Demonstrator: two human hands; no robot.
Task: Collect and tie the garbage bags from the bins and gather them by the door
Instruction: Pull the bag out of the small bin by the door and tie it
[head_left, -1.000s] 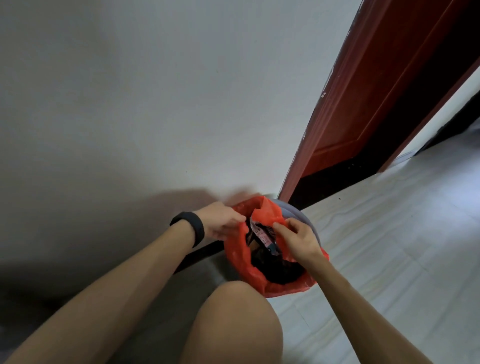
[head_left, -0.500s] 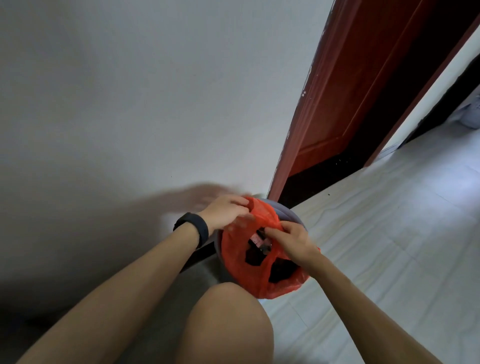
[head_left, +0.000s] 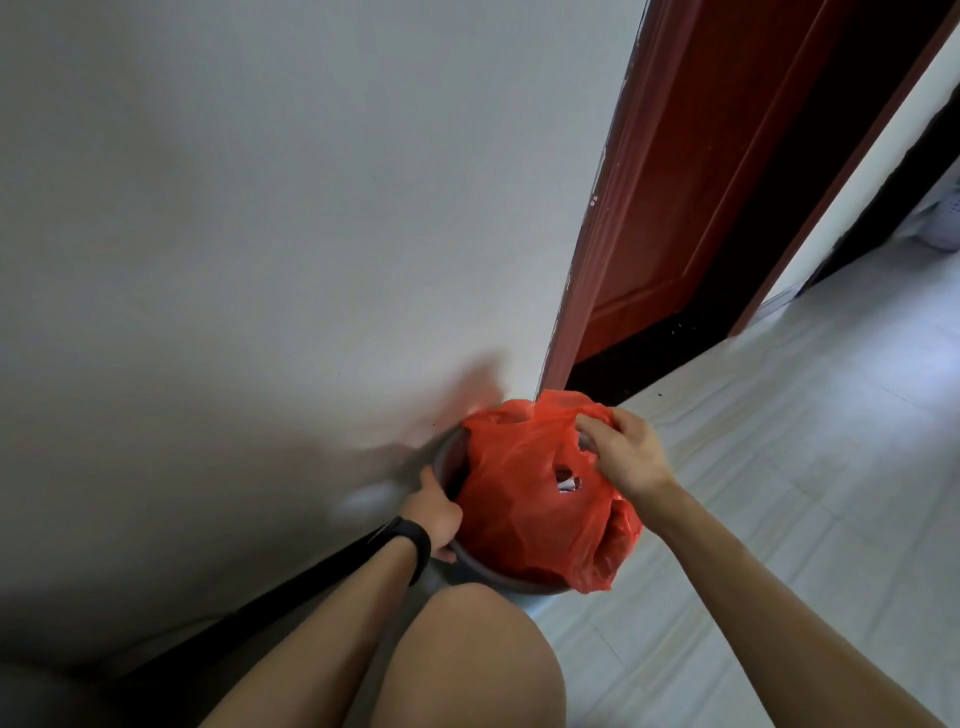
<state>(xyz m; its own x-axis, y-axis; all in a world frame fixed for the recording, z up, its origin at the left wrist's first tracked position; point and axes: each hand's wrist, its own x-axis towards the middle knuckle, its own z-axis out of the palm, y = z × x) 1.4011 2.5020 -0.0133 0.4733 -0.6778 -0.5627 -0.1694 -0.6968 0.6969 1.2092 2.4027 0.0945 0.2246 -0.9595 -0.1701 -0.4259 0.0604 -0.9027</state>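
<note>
Item: garbage bag (head_left: 524, 483), thin red plastic film, one unit
Location: seated in a grey bin (head_left: 483, 567) that stands on the floor, touching the wall and just beside the red door frame (head_left: 597, 291)
Condition: film crumpled and bunched upward into a loose dome over the contents; a torn hole (head_left: 569, 475) near the middle shows something pale inside; one flap hangs over the near right rim; mouth not tied
Change: half a second ago both hands worked at the bag's mouth; now the left has dropped to the bin, and the right has drawn the film up and across, covering most of the dark rubbish that lay open a second ago
Right hand (head_left: 626, 457): fingertips pinch the bag's upper edge, at the far side
Left hand (head_left: 434, 512): grips the bin's near left rim, thumb laid along it; black wristband (head_left: 413, 543) on the wrist
Reading for the task: the bin looks steadied so the bag can be gathered and lifted out; knot and carry to the door both remain
Handling note: the hole may spread if the film is pulled hard
Surroundings: pale wall (head_left: 260, 208), light tiled floor (head_left: 779, 467), the person's bare knee (head_left: 467, 654) near the bin
</note>
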